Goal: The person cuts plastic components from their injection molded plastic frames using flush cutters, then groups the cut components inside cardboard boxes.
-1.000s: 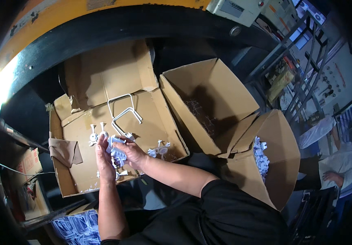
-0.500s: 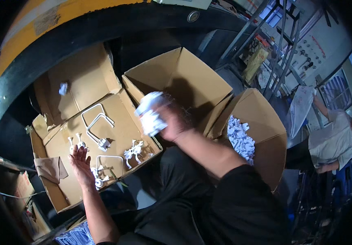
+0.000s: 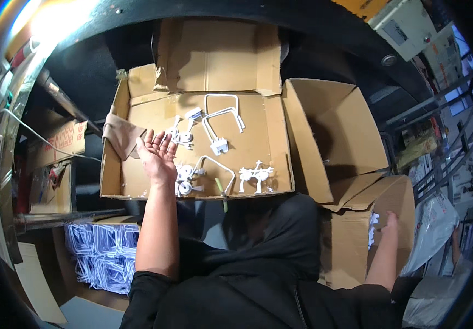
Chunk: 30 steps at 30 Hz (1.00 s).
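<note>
My left hand (image 3: pixel 159 158) is palm up with its fingers apart and nothing in it, over a shallow cardboard box (image 3: pixel 255 144). White plastic wheel-like parts (image 3: pixel 184 181) lie beside its wrist, with more white parts (image 3: pixel 179 135) just beyond the fingertips. Bent white wire frames (image 3: pixel 223 112) rest farther in, one with a white block (image 3: pixel 219 146) at its end. Down in the carton (image 3: pixel 398 192) on the right, my right hand (image 3: pixel 392 220) is by small white plastic pieces (image 3: pixel 372 229). Its fingers are too indistinct to read.
A second carton (image 3: pixel 352 104) stands between the shallow box and the right-hand one. Brown cloth (image 3: pixel 122 135) hangs over the box's left wall. White parts (image 3: pixel 257 175) lie near its front right corner. Bundled white wire frames (image 3: pixel 102 255) fill a box at lower left.
My right hand has gone from over the middle carton, with white pieces in it, down into the right-hand carton. The white piece against the far flap is gone from there. The view has turned.
</note>
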{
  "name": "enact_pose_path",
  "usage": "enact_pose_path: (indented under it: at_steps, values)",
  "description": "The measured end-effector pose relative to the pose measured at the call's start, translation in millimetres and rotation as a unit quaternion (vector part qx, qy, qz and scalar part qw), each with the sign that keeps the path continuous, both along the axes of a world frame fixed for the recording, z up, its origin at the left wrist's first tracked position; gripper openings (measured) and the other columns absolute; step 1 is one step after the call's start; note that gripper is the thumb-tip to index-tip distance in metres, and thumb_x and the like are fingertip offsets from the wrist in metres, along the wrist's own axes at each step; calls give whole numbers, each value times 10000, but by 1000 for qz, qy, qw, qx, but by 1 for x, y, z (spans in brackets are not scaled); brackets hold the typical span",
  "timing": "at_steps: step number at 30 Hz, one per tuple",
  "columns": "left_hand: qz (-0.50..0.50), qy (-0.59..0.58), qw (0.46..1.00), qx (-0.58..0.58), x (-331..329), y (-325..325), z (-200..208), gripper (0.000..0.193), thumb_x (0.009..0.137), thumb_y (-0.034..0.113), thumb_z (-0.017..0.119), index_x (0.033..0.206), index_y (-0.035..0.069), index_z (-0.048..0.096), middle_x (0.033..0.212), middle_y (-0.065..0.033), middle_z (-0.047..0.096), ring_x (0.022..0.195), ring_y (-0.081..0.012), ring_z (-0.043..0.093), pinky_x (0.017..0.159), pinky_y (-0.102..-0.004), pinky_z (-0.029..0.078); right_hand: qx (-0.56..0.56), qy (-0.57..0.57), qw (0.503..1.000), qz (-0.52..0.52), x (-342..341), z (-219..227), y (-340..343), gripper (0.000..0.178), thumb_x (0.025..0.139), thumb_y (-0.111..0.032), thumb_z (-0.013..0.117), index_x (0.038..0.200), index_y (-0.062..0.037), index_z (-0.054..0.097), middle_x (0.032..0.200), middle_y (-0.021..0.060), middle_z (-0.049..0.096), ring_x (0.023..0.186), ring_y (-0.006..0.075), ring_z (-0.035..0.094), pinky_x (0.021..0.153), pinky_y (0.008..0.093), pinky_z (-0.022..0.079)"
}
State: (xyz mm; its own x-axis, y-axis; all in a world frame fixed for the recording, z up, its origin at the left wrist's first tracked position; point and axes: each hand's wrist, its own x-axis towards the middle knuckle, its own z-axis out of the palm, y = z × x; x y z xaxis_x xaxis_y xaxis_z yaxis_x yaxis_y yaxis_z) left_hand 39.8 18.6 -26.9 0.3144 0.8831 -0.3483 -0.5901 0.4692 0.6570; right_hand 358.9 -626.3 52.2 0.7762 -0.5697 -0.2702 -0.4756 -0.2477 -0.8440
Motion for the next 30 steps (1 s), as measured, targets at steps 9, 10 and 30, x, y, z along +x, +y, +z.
enact_pose_path:
  at_steps: [9,10,30]
  values:
    - [21,-14,1000,-15,0,10,0,601,943,556,367,1269,56,438,1091,-109,558,980,-252,571,834,-376,454,-278,-460,721,437,-27,75,242,296,840,-8,565,1136,-21,567,1214,115,564,1125,251,532,980,350,405]
    - [20,-12,1000,-17,-1,9,-3,602,945,553,368,1276,55,434,1095,-111,558,980,-250,573,836,-376,455,-365,-460,637,499,-59,71,292,302,811,-11,576,1111,-46,583,1189,111,571,1110,286,536,979,376,407]
    - [13,-45,999,-10,-10,14,3,646,937,559,370,1310,31,388,1098,-152,527,936,-290,575,800,-381,474,-355,-63,520,774,-144,-146,527,461,766,-109,628,1218,-109,535,1166,185,534,1116,350,524,963,429,429]
